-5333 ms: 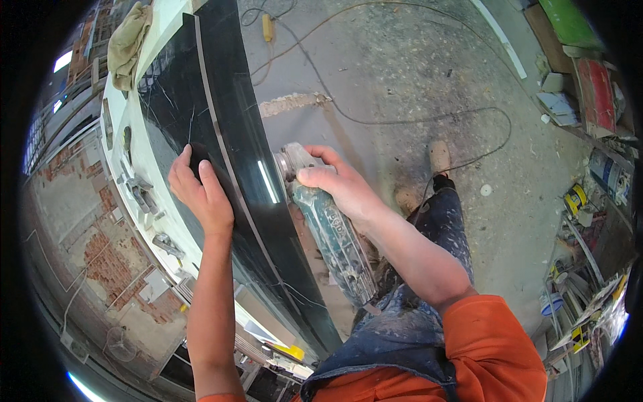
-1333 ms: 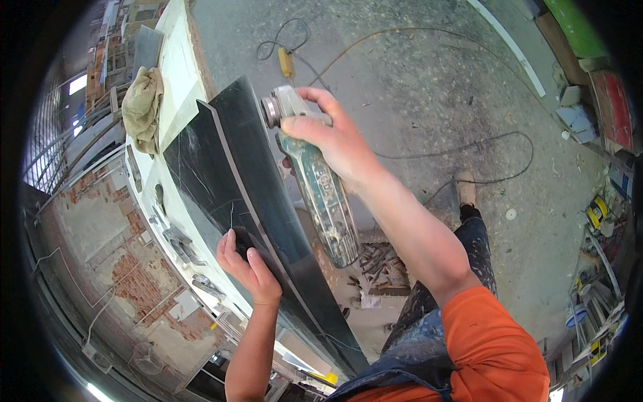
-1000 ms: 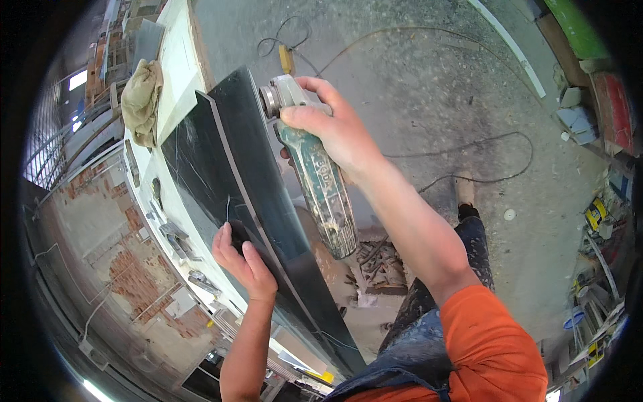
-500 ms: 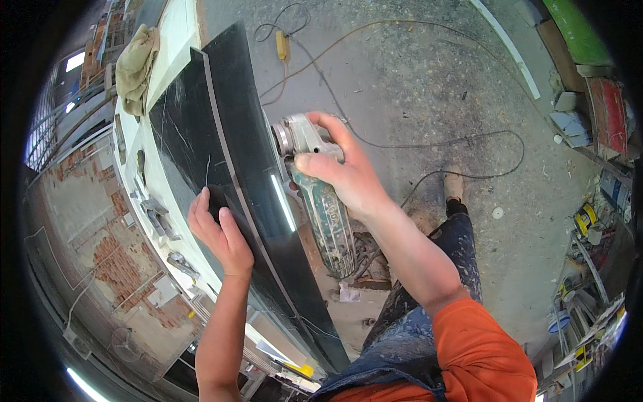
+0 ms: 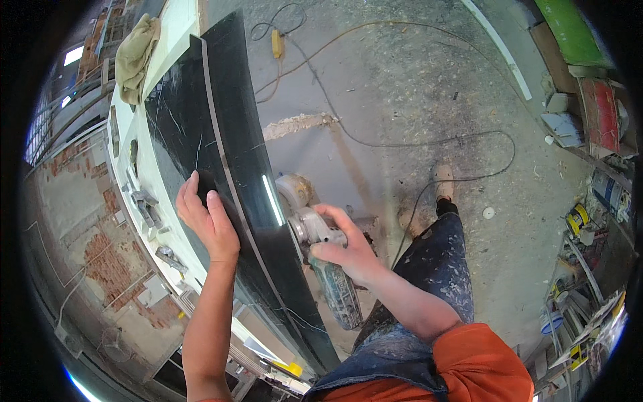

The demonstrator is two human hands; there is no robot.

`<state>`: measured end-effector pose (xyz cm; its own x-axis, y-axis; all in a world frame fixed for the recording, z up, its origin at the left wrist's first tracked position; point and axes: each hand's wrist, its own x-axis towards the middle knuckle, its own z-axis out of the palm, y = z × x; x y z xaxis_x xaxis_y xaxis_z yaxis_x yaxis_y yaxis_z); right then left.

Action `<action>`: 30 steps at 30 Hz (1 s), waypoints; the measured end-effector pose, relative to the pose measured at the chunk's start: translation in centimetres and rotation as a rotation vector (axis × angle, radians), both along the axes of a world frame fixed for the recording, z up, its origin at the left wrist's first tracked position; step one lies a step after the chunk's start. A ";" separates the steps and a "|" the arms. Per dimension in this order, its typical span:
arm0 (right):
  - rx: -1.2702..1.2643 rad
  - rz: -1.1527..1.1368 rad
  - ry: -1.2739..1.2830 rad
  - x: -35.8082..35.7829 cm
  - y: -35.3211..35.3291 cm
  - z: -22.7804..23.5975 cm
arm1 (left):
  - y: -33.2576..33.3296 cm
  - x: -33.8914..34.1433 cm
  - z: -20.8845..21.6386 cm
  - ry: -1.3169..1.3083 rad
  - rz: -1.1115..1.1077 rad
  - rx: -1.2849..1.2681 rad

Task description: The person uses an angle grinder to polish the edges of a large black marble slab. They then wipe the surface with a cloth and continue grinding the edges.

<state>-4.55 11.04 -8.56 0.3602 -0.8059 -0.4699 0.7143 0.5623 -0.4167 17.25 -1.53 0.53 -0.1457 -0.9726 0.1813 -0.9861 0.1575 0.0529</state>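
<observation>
My right hand (image 5: pixel 347 251) is wrapped round an angle grinder (image 5: pixel 338 291) with a metal head and a worn green body. The grinder's head sits against the right edge of a glossy black stone slab (image 5: pixel 258 194), its body slanting down toward me. Whether the disc touches the edge is hard to tell. My left hand (image 5: pixel 209 218) lies with fingers extended on the slab, left of a narrow grey strip (image 5: pixel 231 167) that runs along its length. White veins show on the black surface.
A bunched tan cloth (image 5: pixel 137 57) lies on the white bench (image 5: pixel 127 154) at far left, with metal tools (image 5: pixel 146 204) below it. Cables (image 5: pixel 429 142) and a yellow connector (image 5: pixel 276 43) lie on the floor. Boards and containers line the right side. My foot (image 5: pixel 443 184) stands at right.
My right hand has moved the grinder toward me along the slab's edge, uncovering more of the floor behind it. The left hand stays at the same place on the slab.
</observation>
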 end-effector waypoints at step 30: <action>-0.118 -0.320 -0.193 -3.6 -27.5 -1.4 | 0.2 -0.6 0.7 0.045 0.058 0.086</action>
